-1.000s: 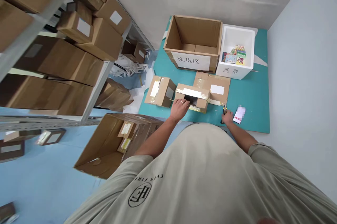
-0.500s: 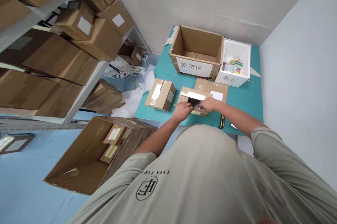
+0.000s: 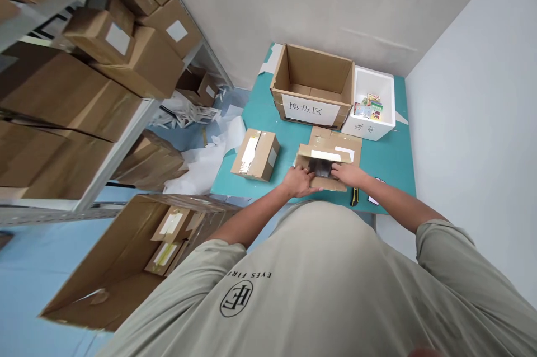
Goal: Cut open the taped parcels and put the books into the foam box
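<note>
The carton (image 3: 329,183) has shifted rightward, opened wider; left hand (image 3: 298,181) and right hand (image 3: 346,173), partly curled, hold its edges.

Near the table's (image 3: 264,101) far left corner, we read 换货区 on the white sheet (image 3: 311,111) fronting the large carton (image 3: 321,70). By the far right corner, handwriting on the white box (image 3: 382,128) ends in 货; its first character is unclear to us. The shirt (image 3: 319,278) shows us "EYES FIR", upside down, the rest hidden, above interlocked letters E and F.
</note>
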Demonstrator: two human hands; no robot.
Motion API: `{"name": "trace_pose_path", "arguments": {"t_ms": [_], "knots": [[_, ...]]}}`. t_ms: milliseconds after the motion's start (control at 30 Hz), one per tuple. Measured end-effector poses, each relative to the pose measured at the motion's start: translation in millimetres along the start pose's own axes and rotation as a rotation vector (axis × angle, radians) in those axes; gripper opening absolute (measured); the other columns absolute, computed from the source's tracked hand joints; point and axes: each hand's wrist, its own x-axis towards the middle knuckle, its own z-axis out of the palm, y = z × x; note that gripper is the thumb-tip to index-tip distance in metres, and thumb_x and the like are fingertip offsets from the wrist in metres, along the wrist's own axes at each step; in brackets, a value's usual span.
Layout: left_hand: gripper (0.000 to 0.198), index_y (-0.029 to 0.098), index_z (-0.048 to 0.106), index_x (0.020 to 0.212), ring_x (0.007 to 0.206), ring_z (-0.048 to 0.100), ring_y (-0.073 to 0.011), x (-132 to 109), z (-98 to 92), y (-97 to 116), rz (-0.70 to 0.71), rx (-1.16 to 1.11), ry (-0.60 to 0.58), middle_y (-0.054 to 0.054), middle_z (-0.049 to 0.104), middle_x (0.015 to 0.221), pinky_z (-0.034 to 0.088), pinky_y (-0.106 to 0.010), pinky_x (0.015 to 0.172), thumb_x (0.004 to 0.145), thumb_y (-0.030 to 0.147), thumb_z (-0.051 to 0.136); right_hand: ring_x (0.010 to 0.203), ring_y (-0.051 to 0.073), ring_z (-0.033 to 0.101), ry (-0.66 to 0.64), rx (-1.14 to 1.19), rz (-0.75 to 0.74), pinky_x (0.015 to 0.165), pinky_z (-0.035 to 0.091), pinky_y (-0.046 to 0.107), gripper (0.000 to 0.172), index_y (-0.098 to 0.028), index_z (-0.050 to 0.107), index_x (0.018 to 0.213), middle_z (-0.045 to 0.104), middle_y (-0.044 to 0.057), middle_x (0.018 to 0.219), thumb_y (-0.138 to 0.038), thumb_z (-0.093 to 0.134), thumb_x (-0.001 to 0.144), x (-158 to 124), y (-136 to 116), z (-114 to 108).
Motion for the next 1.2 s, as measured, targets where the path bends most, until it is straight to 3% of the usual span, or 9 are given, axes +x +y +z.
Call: {"name": "trace_pose_path", "arguments": {"t_ms": [167, 333, 500, 600, 733, 867, 967, 1100, 1200], "knots": [[0.095, 0.021, 0.082, 0.149, 0.127, 0.079, -0.0472, 22, -2.5, -12, -0.161, -0.05, -0.02, -0.027, 0.072, 0.165, 0.057, -0.05, 0.105, 0.1, 0.099, 0.059, 0.1, 0.029, 0.064, 0.075, 0.036, 0.122, 0.082, 0.044, 0.038, 0.021, -0.019, 0.077, 0.123, 0.072, 0.015, 0.127, -0.01, 0.062, 0.112, -8, -5, 2], [0.072, 0.019, 0.089, 0.131, 0.124, 0.079, -0.0453, 42, -7.7, -28, -0.159, -0.039, 0.024, -0.025, 0.083, 0.14, 0.057, -0.054, 0.107, 0.111, 0.08, 0.055, 0.1, 0.028, 0.064, 0.18, 0.225, 0.262, 0.086, 0.05, 0.037, 0.018, -0.019, 0.075, 0.114, 0.068, 0.014, 0.122, -0.009, 0.062, 0.107, -12, -7, 14], [0.04, 0.017, 0.094, 0.098, 0.122, 0.074, -0.0516, 47, -5.3, -27, -0.124, 0.007, 0.185, -0.028, 0.086, 0.115, 0.046, -0.069, 0.111, 0.105, 0.048, 0.069, 0.107, 0.029, 0.067, 0.402, 0.419, 0.315, 0.097, 0.058, 0.04, 0.025, -0.021, 0.078, 0.113, 0.07, 0.012, 0.117, -0.01, 0.058, 0.104, -15, -17, 35], [0.035, 0.019, 0.093, 0.092, 0.118, 0.072, -0.0507, 46, -5.2, -29, -0.107, -0.042, 0.239, -0.029, 0.084, 0.102, 0.043, -0.073, 0.109, 0.104, 0.034, 0.063, 0.104, 0.029, 0.069, 0.537, 0.51, 0.38, 0.098, 0.06, 0.042, 0.031, -0.022, 0.081, 0.117, 0.072, 0.012, 0.113, -0.011, 0.054, 0.106, -14, -25, 43], [0.04, 0.018, 0.088, 0.115, 0.123, 0.07, -0.0491, 33, -11.0, -40, -0.184, -0.065, 0.382, -0.03, 0.082, 0.117, 0.046, -0.07, 0.109, 0.109, 0.023, 0.049, 0.104, 0.03, 0.071, 0.665, 0.589, 0.481, 0.1, 0.063, 0.045, 0.036, -0.021, 0.084, 0.123, 0.074, 0.013, 0.112, -0.014, 0.051, 0.108, -15, -36, 52], [0.038, 0.016, 0.072, 0.141, 0.128, 0.072, -0.0483, 13, -14.2, -66, -0.31, -0.118, 0.472, -0.029, 0.079, 0.134, 0.054, -0.061, 0.111, 0.112, 0.033, 0.054, 0.106, 0.031, 0.072, 0.775, 0.655, 0.631, 0.107, 0.064, 0.049, 0.038, -0.021, 0.086, 0.126, 0.076, 0.013, 0.111, -0.02, 0.053, 0.107, -20, -43, 60], [0.049, 0.015, 0.072, 0.142, 0.119, 0.078, -0.0465, 4, -14.2, -89, -0.328, -0.256, 0.403, -0.027, 0.082, 0.127, 0.059, -0.054, 0.106, 0.105, 0.047, 0.066, 0.107, 0.032, 0.073, 0.842, 0.722, 0.766, 0.11, 0.064, 0.051, 0.039, -0.019, 0.086, 0.128, 0.078, 0.014, 0.113, -0.025, 0.055, 0.106, -21, -43, 63], [0.03, 0.024, 0.082, 0.099, 0.087, 0.08, -0.0368, 2, -26.2, -107, -0.321, -0.442, 0.134, -0.012, 0.082, 0.083, 0.059, -0.042, 0.08, 0.093, 0.052, 0.073, 0.111, 0.033, 0.076, 0.857, 0.803, 0.895, 0.114, 0.064, 0.051, 0.043, -0.018, 0.087, 0.131, 0.081, 0.014, 0.111, -0.028, 0.058, 0.102, -13, -37, 61], [0.033, 0.026, 0.078, 0.08, 0.076, 0.074, -0.0294, 6, -46.3, -106, -0.235, -0.587, 0.044, -0.005, 0.077, 0.072, 0.054, -0.036, 0.07, 0.089, 0.057, 0.076, 0.12, 0.035, 0.077, 0.83, 0.861, 0.926, 0.116, 0.065, 0.052, 0.046, -0.018, 0.085, 0.138, 0.083, 0.015, 0.119, -0.032, 0.063, 0.099, -4, -31, 55]]}}
